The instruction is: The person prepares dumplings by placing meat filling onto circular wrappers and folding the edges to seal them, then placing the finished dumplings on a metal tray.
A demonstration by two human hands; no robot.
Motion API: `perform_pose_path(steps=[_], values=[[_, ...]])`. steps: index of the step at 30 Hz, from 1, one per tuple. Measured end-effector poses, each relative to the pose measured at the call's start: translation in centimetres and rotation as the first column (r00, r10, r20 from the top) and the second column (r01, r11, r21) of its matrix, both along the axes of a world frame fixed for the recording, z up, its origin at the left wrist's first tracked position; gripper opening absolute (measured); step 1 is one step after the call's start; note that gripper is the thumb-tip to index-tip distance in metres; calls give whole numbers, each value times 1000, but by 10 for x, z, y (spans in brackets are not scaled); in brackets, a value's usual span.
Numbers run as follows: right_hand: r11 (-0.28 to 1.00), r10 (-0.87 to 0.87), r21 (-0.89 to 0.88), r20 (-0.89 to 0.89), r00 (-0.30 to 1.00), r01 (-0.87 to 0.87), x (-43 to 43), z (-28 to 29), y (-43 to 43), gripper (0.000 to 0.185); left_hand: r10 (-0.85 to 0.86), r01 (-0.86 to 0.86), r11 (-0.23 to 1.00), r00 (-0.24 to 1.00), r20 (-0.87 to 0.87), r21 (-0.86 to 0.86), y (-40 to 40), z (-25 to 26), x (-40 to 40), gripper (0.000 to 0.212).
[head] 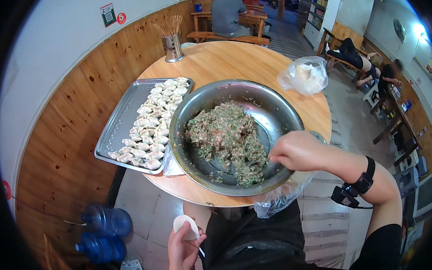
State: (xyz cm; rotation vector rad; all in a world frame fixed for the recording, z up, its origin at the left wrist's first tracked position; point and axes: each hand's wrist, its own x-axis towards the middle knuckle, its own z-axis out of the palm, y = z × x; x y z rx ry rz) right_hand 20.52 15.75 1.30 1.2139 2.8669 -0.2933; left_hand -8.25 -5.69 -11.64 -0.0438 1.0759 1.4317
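My left hand (184,245) pinches a round white dumpling wrapper (186,227) above my lap, below the table's front edge. Over the right rim of a wide stainless steel basin (274,128), my right hand (291,151) has its fingers curled together; whether they grip a utensil is hidden. Minced filling flecked with green (225,131) is heaped in the basin, mostly on its left side. A blurred patch of it lies just left of my right fingertips. Left of the basin, a metal tray (121,105) carries rows of folded dumplings (153,121) along its right part.
The round wooden table (212,55) also bears a metal holder of chopsticks (173,48) and a plastic bag with pale contents (305,75). Clear plastic (280,199) hangs over the front edge. Blue water jugs (107,220) lie at lower left. Other people sit or lie farther back.
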Motion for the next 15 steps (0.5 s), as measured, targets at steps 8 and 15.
perform_pose_path(steps=[8,15], values=[[980,-162,77,-220,962,183,22,-8,-39,17,-139,148,973,988,-60,180,22,10,19,33],[996,-78,33,-187,979,85,9,-20,-32,17,-312,295,922,949,31,250,31,25,45,41]])
